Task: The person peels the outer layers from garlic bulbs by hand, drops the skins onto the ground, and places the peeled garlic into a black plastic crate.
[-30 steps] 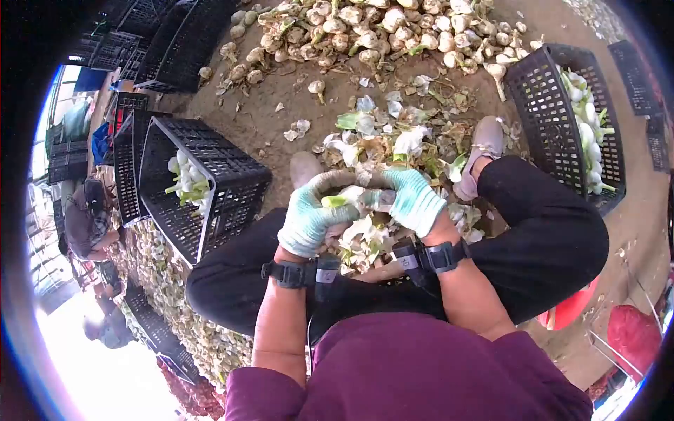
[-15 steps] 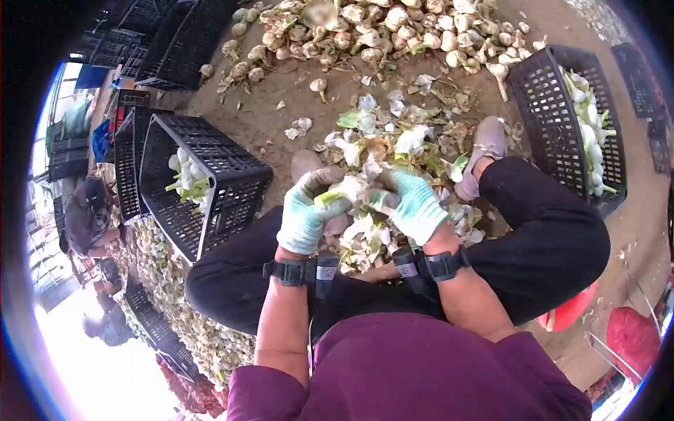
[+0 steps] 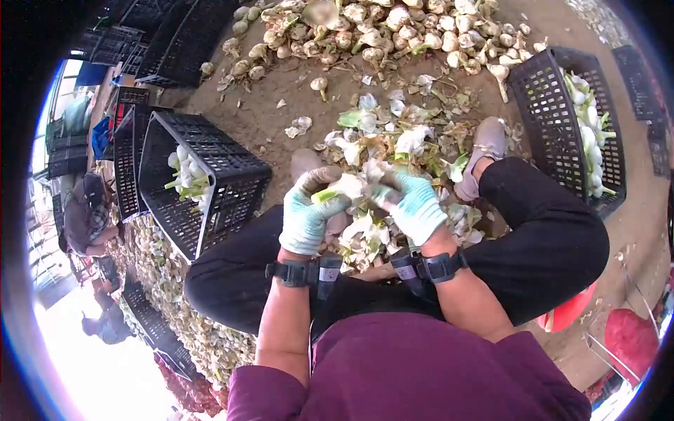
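White and green: in the head view, the garlic bulb [image 3: 347, 186] has a pale, round body and a short green stem [image 3: 324, 196]. I think it is light and firm in the middle. Its thin skin looks like paper, so it may tear or slip a bit. The stem looks bendy but strong. A good place to hold it is round the fat part, or down low on the stem, without a hard squeeze that could bruise it.

The bulb is in front of the person, between the two gloved hands. The left hand [image 3: 309, 214] has hold of it, with thumb and finger curled in close, one on each side. The stem sits between them and points back to the palm. The right hand [image 3: 413, 200] is on the bulb's other side. Its fingers are bent, and their tips are by a pale bit of loose skin [image 3: 375, 170]. I can't tell if they pinch it. Peelings [image 3: 365, 237] lie below, between the person's legs.
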### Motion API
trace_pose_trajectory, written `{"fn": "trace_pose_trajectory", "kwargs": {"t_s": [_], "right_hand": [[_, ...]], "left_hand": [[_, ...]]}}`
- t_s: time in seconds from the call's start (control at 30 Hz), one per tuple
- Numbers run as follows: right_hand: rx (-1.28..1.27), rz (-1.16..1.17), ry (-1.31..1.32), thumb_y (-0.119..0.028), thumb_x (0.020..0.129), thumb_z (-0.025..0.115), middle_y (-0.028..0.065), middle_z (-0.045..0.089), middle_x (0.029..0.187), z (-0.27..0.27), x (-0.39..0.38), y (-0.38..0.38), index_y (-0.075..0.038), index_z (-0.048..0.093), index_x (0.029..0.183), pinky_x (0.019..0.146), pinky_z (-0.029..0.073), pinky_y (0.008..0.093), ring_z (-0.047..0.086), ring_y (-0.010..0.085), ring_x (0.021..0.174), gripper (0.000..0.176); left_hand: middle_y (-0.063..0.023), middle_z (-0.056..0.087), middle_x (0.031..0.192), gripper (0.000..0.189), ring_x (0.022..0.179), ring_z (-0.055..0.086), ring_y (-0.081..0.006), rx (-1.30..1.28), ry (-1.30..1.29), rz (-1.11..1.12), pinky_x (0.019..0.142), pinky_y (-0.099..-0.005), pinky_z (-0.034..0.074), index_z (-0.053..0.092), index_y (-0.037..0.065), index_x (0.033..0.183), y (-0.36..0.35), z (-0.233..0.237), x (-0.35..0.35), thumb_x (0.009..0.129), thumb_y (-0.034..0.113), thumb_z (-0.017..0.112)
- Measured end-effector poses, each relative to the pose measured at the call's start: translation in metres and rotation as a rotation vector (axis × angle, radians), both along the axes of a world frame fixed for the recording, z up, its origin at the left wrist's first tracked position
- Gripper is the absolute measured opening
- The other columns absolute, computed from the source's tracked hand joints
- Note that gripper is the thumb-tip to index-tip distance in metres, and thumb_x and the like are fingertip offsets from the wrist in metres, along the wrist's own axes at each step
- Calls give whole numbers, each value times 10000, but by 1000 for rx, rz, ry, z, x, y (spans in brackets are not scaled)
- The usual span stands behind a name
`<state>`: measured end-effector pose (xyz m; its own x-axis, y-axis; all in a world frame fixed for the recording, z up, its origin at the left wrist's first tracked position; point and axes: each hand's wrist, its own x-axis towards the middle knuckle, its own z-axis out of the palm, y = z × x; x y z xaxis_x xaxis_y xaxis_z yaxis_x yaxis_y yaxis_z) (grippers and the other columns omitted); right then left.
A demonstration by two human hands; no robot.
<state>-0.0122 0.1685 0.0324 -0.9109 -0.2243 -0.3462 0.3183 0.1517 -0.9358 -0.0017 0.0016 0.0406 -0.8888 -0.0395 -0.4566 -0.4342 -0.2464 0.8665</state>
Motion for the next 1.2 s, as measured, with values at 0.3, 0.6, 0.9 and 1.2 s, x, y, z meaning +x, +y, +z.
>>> {"fn": "trace_pose_trajectory", "kwargs": {"t_s": [0.3, 0.6, 0.9, 1.2], "right_hand": [[203, -68, 177, -69, 709, 553, 175, 597, 740, -11, 4, -8, 28, 575, 838, 603, 445, 317, 575, 242, 657, 164], [137, 1, 341, -93, 694, 585, 141, 564, 709, -5, -1, 1, 13, 581, 817, 567, 425, 322, 533, 246, 615, 162], [338, -195, 115, -54, 684, 571, 154, 565, 704, -55, -1, -12, 20, 555, 777, 586, 435, 332, 524, 258, 606, 120], [102, -274, 100, 0, 769, 494, 53, 595, 817, -34, -5, 2, 34, 559, 973, 629, 433, 225, 523, 82, 723, 216]], "left_hand": [[-67, 569, 858, 313, 755, 544, -128, -268, 170, -92, 687, -237, 443, 540, -10, 892, 6, 2, 0, 605, -39, 662], [-54, 583, 744, 275, 585, 528, -98, -93, 3, -76, 545, -193, 429, 553, -11, 921, 2, 2, 0, 651, -14, 603], [-104, 534, 1014, 283, 868, 536, -174, 118, -12, -30, 733, -264, 454, 556, -11, 899, -3, -1, 6, 624, -52, 606], [-163, 503, 1071, 281, 999, 479, -320, 901, 60, 237, 952, -462, 301, 471, -6, 968, -9, -12, -1, 701, 75, 495]]}}
